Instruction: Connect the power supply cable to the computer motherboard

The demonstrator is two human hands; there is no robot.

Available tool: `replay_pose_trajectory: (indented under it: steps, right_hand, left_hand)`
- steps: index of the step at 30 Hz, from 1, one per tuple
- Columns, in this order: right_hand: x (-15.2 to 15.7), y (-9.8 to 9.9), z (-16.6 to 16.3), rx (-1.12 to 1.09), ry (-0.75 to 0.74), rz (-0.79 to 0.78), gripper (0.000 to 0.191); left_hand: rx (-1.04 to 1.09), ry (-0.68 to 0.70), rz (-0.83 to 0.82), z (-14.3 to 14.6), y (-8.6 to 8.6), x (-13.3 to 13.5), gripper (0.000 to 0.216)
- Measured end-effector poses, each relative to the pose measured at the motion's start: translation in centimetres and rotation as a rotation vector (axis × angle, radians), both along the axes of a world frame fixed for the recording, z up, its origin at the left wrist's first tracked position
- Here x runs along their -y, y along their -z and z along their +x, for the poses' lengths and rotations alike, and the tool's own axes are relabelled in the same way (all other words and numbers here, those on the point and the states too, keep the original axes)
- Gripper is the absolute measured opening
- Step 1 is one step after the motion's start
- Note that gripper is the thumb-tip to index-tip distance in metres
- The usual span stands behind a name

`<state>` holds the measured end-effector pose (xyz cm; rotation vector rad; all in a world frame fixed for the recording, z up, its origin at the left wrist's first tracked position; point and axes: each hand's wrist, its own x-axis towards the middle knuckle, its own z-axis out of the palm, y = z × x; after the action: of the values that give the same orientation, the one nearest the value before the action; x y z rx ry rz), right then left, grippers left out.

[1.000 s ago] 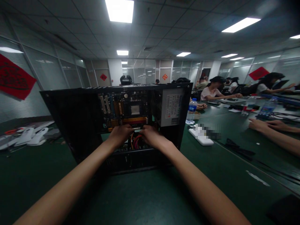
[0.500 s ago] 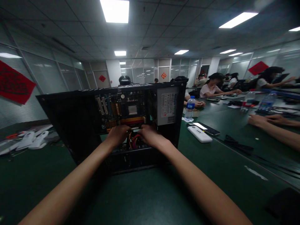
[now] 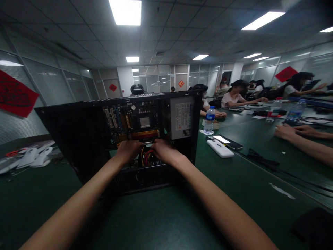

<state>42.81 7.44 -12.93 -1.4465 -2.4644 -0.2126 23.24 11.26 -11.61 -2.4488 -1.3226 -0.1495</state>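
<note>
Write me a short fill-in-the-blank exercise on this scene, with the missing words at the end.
1. The left hand and the right hand both reach into an open computer case whose colour is ____.
2. Of these two, the one nearer the power supply unit is the ____ one.
3. The plastic bottle nearest the computer case has a cap that is ____.
4. The tabletop beneath the computer case is ____ in colour.

Missing words: black; right; blue; green.
</note>
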Motion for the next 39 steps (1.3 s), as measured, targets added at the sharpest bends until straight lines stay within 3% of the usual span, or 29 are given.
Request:
replay_pose_trajectory:
  steps: [20,26,34,39]
  right_hand:
    - [-0.2,-0.1,-0.6,-0.012,0.001,-0.022,0.026]
    - [-1.4,0.5,-0.9,0.066,-0.043,0.094,0.026]
    - [-4.0,0.2,-1.8,0.256,-0.219,0.225,0.024]
    - [-4.4,0.5,-2.5,0.290,-0.199,0.255,0.024]
  left_hand:
    - [0.014,-0.054,-0.003,-0.3,0.2,-0.5,0.032]
    - [0.027,-0.047,-0.006,-0.6,0.2,-0.4,0.034]
    - [0.050,-0.034,-0.010,-1.1,0.1,-0.2,0.033]
    - [0.061,-0.026,-0.037,-1.1,-0.2,0.2,0.033]
